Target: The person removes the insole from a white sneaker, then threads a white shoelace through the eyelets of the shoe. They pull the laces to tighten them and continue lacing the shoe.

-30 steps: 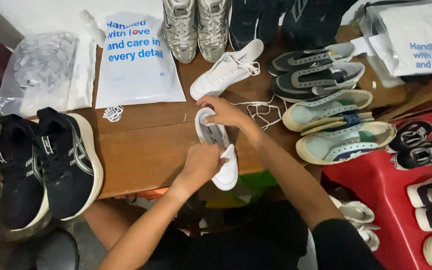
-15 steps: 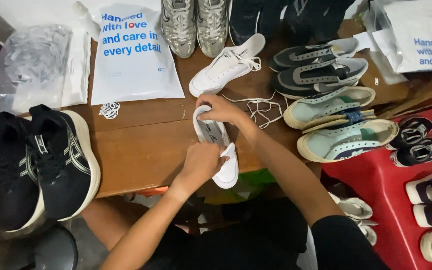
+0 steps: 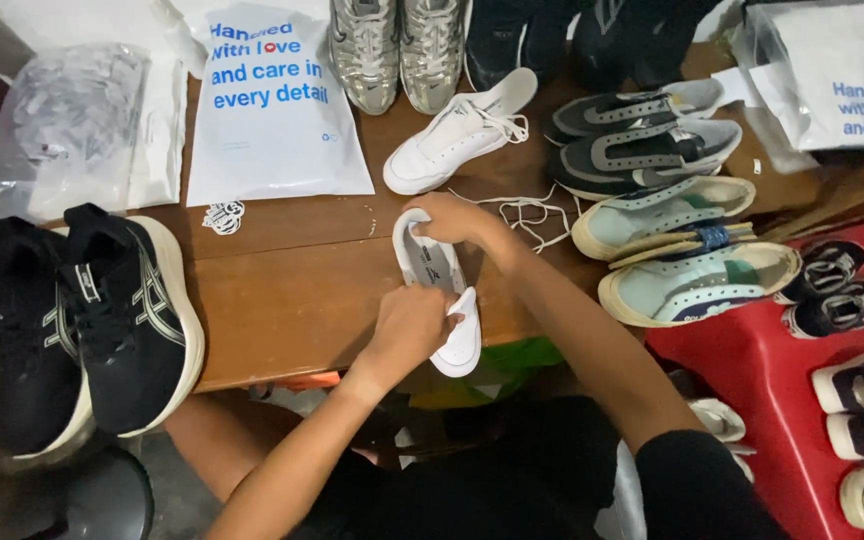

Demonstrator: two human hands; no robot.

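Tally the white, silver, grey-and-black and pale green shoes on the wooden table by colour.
White: 2, the loose white shoe and the held white shoe
Silver shoes: 2
Grey-and-black shoes: 2
Pale green shoes: 2
Total: 8

We see a flat white mailer bag (image 3: pixel 272 110) with blue lettering at the far side of the worktop (image 3: pixel 282 300). Left of it lies a clear plastic bag (image 3: pixel 77 130), crinkled. At the far right sits another white bag (image 3: pixel 842 70), also blue-lettered.
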